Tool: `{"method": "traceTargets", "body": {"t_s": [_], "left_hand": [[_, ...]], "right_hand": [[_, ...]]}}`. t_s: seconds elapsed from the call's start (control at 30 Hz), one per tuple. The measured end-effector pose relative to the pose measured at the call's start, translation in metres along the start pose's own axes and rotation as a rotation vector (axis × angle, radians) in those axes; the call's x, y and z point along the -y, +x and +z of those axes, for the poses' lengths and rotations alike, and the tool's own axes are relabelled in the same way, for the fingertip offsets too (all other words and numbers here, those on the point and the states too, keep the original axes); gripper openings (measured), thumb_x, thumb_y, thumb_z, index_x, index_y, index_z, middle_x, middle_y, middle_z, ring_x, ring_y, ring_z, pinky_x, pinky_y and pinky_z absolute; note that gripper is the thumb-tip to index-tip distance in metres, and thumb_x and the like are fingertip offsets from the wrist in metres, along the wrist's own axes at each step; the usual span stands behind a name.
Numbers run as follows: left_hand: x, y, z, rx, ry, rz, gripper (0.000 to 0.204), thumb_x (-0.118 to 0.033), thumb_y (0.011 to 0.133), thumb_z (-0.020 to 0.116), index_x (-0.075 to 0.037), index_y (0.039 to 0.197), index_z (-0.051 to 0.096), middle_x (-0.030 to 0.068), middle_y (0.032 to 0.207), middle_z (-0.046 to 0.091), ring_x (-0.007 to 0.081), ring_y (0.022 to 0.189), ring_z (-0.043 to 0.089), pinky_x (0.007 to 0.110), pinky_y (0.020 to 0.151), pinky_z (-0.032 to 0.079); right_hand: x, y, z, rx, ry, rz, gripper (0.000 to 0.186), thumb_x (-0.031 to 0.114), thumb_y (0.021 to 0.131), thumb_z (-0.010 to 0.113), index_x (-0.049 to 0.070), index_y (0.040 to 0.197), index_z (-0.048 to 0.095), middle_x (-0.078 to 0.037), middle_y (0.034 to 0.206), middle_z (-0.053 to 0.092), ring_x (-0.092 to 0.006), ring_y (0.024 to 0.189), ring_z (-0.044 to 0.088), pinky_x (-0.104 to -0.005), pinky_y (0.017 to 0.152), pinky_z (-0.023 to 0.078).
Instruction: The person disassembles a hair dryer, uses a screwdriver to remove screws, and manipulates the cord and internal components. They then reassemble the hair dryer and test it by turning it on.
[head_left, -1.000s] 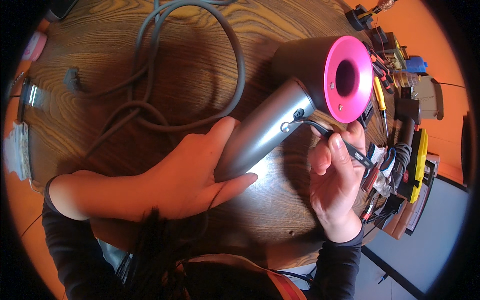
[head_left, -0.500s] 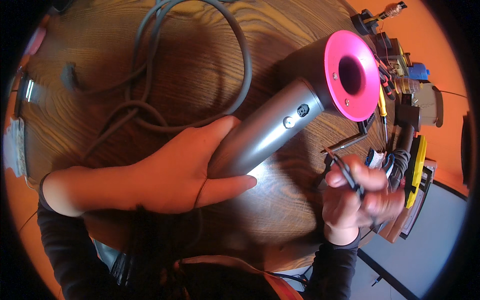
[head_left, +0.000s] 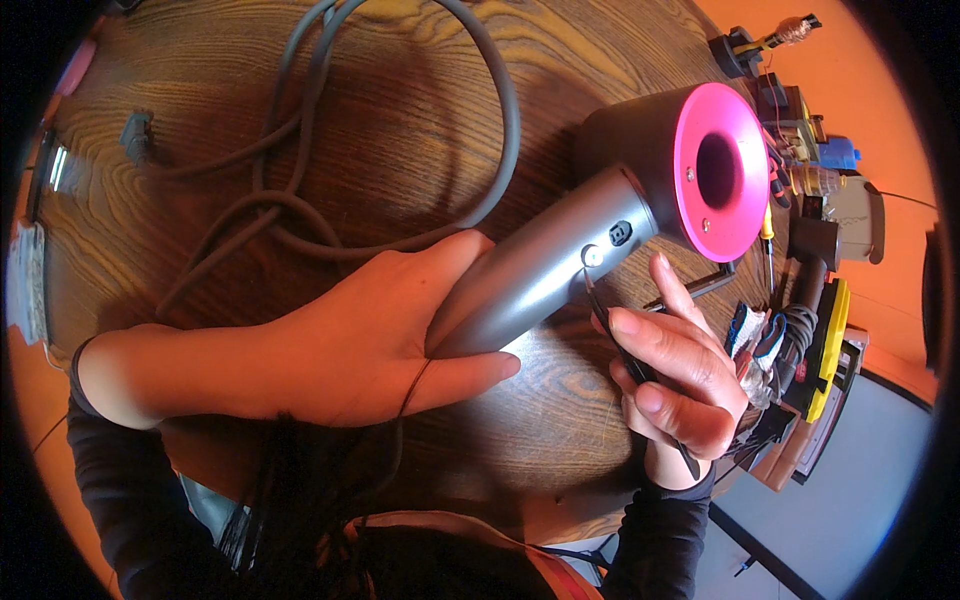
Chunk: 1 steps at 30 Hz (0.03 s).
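Note:
My left hand (head_left: 340, 340) wraps round the lower end of the grey handle of a hair dryer (head_left: 510, 275), thumb and fingers closed on it. The dryer lies tilted, its dark head up to the right with a pink ring (head_left: 745, 185) round an opening. Two small screws show on that ring. On the handle are a shiny round button (head_left: 592, 256) and a dark slot beside it. My right hand (head_left: 680, 375) holds slim black tweezers (head_left: 600, 305), their tips at the edge of the button. I cannot tell whether the tips press on it.
A thick grey cord (head_left: 500, 130) loops over the wooden table (head_left: 560, 40), its plug (head_left: 136, 136) at the left. Along the right edge stand a yellow screwdriver (head_left: 768, 225), a blue-capped bottle (head_left: 838, 153), a yellow-edged case (head_left: 832, 340) and other tools.
My right hand has moved left and up, bringing the tweezers from beside the dryer to the button on the handle. The dryer has shifted slightly right and down with my left hand.

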<state>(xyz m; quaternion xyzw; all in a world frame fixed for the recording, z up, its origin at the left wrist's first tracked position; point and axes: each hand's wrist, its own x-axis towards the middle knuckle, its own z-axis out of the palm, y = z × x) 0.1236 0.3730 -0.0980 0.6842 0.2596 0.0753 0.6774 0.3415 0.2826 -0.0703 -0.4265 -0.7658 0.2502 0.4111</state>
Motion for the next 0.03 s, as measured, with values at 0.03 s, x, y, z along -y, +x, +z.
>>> {"method": "traceTargets", "body": {"t_s": [0.03], "left_hand": [[0.0001,-0.0002,0.0000,0.002,-0.009,-0.002,0.045,-0.023,0.077,0.069,0.000,0.105,0.042,0.0096,0.080,0.052,0.0167,0.072,0.050,0.030,0.064,0.042]], "right_hand": [[-0.0002,-0.0014,-0.0005,-0.009,0.008,0.022,0.048,-0.001,0.066,0.061,0.012,0.111,0.059,-0.015,0.102,0.063,-0.0326,0.095,0.061,-0.0589,0.096,0.032]]}}
